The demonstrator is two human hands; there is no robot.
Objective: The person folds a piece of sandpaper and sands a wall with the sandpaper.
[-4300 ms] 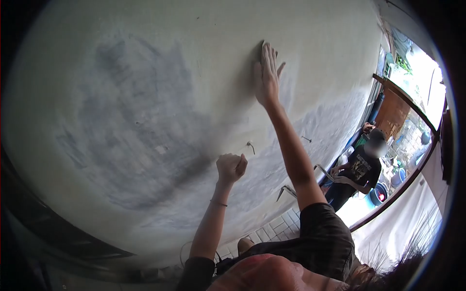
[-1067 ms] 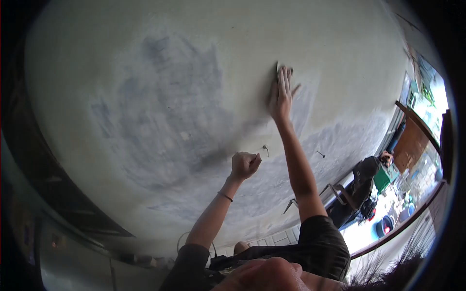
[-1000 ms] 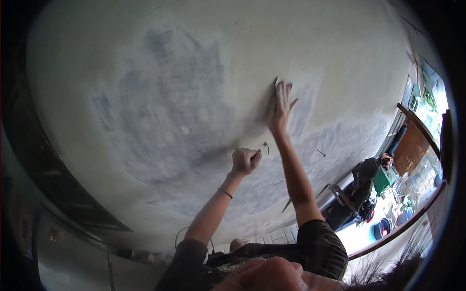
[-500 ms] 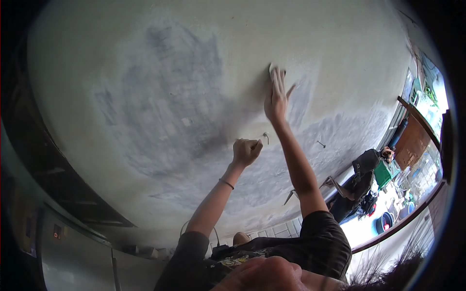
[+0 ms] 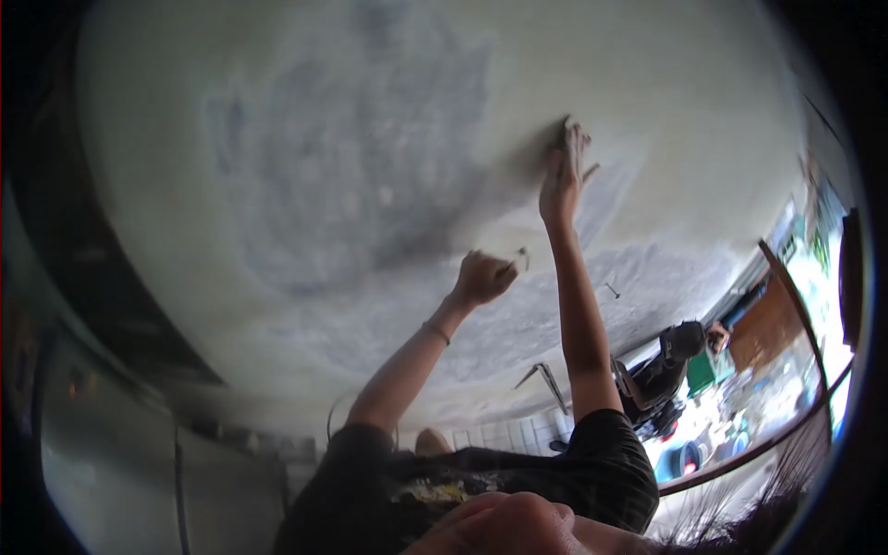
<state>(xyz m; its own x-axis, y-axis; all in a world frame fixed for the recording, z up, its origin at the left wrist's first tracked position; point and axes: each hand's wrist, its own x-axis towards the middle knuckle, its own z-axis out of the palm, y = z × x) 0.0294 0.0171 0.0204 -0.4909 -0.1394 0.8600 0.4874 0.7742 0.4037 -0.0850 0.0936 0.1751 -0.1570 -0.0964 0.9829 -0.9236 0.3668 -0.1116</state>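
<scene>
My right hand (image 5: 562, 185) is raised against a pale wall (image 5: 703, 120), its fingers stretched along the surface. Under the fingertips is a small flat piece, apparently sandpaper (image 5: 568, 121), mostly covered by the hand. Lower and to the left, my left hand (image 5: 487, 278) is curled into a fist near the wall; whether anything is inside it is hidden. Just beside that fist, a small metal hook (image 5: 524, 257) sticks out of the wall. Rough grey patches (image 5: 370, 157) spread over the wall to the left of and below my right hand.
A nail-like peg (image 5: 612, 290) juts from the wall, right of my right forearm. Lower down is a metal bracket (image 5: 548, 381). A person in a dark cap (image 5: 683, 340) is at the right, near a green container (image 5: 705, 372). Pale cabinets (image 5: 111, 444) stand at lower left.
The view has shifted, so the wall patches appear farther right. My right hand stays pressed on the wall, now nearer its upper grey patch edge; my left fist remains closed beside the hook.
</scene>
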